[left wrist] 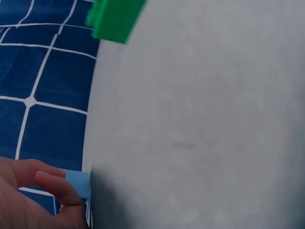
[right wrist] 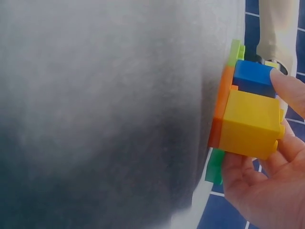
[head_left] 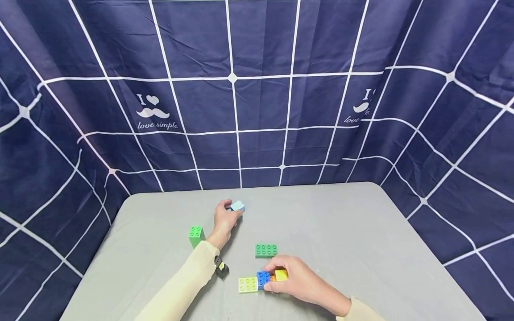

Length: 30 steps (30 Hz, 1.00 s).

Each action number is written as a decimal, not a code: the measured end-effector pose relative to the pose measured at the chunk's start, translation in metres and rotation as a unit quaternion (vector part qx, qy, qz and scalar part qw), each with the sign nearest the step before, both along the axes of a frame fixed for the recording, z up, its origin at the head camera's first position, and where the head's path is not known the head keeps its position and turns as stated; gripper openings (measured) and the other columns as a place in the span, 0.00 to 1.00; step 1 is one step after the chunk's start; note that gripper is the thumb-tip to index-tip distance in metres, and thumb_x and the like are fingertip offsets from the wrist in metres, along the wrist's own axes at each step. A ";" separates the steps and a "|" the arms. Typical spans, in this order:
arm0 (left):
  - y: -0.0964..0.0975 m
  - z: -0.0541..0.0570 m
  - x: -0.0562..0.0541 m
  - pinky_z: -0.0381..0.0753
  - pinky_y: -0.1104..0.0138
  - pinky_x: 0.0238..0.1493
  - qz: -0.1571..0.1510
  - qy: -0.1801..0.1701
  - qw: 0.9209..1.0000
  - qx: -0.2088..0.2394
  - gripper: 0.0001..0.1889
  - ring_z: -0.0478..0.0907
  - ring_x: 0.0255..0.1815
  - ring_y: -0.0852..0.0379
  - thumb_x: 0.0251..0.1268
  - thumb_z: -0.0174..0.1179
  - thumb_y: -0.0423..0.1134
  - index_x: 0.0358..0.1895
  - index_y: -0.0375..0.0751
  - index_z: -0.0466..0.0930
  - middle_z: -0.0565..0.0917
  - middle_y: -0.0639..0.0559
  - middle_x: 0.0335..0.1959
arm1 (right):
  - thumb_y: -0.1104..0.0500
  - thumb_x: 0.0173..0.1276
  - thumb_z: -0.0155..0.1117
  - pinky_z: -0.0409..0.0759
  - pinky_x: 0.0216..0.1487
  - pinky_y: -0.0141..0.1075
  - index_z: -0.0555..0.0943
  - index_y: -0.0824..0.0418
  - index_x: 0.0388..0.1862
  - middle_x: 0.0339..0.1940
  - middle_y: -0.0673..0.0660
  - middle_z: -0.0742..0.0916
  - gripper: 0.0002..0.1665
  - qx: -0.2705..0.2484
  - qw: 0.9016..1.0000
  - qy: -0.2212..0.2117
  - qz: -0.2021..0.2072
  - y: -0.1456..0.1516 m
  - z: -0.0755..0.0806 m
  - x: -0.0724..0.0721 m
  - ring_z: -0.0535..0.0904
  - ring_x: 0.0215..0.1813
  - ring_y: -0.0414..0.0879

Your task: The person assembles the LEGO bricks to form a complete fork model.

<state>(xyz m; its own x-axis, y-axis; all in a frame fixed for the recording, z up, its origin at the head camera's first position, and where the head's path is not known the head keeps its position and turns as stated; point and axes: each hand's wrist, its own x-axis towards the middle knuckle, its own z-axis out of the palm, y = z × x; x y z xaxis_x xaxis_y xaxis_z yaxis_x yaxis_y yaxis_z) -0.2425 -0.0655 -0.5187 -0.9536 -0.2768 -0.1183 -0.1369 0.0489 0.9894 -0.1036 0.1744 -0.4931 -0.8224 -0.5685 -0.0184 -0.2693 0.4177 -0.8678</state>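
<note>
Toward the table's far edge my left hand (head_left: 226, 215) grips a light blue toy building brick (head_left: 238, 206) between thumb and fingers; the left wrist view shows part of this light blue brick (left wrist: 77, 183) beside the fingertips. Close to the front, my right hand (head_left: 296, 277) curls round a joined row of bricks. In the right wrist view its thumb touches the blue brick (right wrist: 255, 78), while other fingers lie by the yellow brick (right wrist: 250, 124). Both sit on an orange brick (right wrist: 221, 107). A lime-yellow brick (head_left: 247, 284) extends left of the blue one.
A dark green brick (head_left: 266, 250) lies just beyond the right hand. Left of the left forearm stands a tall bright green brick (head_left: 196, 236). The grey table (head_left: 321, 223) is bordered by a navy curtain (head_left: 261, 102) with white lines. A black device is strapped at the left wrist.
</note>
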 end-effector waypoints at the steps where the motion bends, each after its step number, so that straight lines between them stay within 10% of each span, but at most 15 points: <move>1: 0.000 0.000 -0.001 0.76 0.73 0.23 0.000 -0.004 1.000 -0.007 0.31 0.79 0.42 0.48 0.60 0.69 0.22 0.69 0.26 0.75 0.78 0.32 0.62 | 0.51 0.66 0.85 0.81 0.49 0.34 0.91 0.50 0.49 0.44 0.43 0.88 0.15 -0.002 1.000 -0.001 0.002 0.000 0.000 0.000 0.82 0.46 0.41; 10: 0.000 -0.001 0.000 0.75 0.74 0.16 0.003 0.011 1.000 0.003 0.23 0.74 0.18 0.61 0.59 0.67 0.19 0.59 0.25 0.80 0.80 0.34 0.52 | 0.50 0.66 0.85 0.81 0.49 0.33 0.91 0.49 0.49 0.44 0.42 0.88 0.15 0.004 1.000 0.002 -0.001 0.003 -0.001 -0.001 0.83 0.46 0.40; 30: 0.002 0.006 0.012 0.87 0.68 0.27 -0.010 0.026 0.998 0.063 0.20 0.83 0.26 0.56 0.64 0.69 0.19 0.58 0.20 0.79 0.82 0.35 0.45 | 0.48 0.67 0.84 0.81 0.51 0.34 0.91 0.49 0.50 0.46 0.42 0.89 0.16 -0.001 1.000 0.013 0.001 0.002 -0.005 0.001 0.83 0.47 0.40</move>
<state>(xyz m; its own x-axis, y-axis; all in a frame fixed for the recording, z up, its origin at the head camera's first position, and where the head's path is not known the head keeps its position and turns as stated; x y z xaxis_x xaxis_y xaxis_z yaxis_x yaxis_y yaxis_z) -0.2309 -0.0639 -0.5123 -0.9647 -0.2431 -0.1015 -0.0859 -0.0741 0.9935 -0.1024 0.1760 -0.4978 -0.8214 -0.5704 0.0040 -0.2926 0.4154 -0.8613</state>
